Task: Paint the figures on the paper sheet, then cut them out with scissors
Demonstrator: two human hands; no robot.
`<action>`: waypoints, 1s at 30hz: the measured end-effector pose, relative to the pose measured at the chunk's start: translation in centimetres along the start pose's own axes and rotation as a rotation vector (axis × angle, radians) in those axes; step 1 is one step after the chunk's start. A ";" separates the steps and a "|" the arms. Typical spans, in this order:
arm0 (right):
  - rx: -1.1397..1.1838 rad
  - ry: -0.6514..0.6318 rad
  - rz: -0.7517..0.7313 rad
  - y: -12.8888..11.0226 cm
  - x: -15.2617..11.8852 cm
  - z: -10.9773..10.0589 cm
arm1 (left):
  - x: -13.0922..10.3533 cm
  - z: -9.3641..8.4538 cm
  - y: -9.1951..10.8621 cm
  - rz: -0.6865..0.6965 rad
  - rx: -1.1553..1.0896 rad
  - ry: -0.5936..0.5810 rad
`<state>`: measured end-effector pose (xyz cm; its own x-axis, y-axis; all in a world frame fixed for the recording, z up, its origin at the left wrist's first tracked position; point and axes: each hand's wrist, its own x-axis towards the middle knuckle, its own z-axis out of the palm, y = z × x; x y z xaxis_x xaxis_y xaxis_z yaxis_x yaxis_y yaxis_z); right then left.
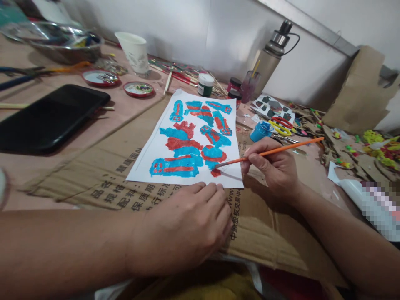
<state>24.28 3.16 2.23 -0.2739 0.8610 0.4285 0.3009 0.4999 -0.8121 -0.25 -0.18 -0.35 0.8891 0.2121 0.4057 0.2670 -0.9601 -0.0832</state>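
Observation:
A white sheet of paper [146,166] lies on a flattened cardboard piece [118,137], covered with several blue and red painted shapes. Between the thumb and fingers of my right hand [271,166] is a thin paintbrush [281,149] with an orange handle. Its tip is at a small red patch [215,172] near the sheet's lower right corner, beside faint pencil lines. My left hand [193,221] rests at the paper's near edge, its fingers bent together and holding the sheet there; the fingertips are hidden. Right of the sheet stands an open jar of blue paint [261,131].
A black phone [53,118] lies at left, near pliers [25,75] and a metal bowl [62,43]. Behind the sheet are a paper cup [134,52], two lids, paint jars [205,85] and a flask [268,62]. Scissors [281,125] and cardboard scraps [353,150] lie at right.

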 end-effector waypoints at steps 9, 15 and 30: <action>-0.002 -0.051 0.014 0.3 0.1 -0.2 | 0.2 -0.2 -0.1 0.021 0.017 -0.006; 0.014 0.001 -0.035 0.4 0.2 -0.2 | 0.1 -0.1 -0.2 0.010 0.020 -0.014; 0.294 0.184 0.181 0.2 0.4 1.7 | 0.1 0.2 -0.1 0.009 0.033 0.001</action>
<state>22.66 3.46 1.51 -0.0636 0.9485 0.3104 0.0478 0.3136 -0.9484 -0.17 -0.01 -0.46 0.8912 0.2034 0.4054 0.2713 -0.9554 -0.1171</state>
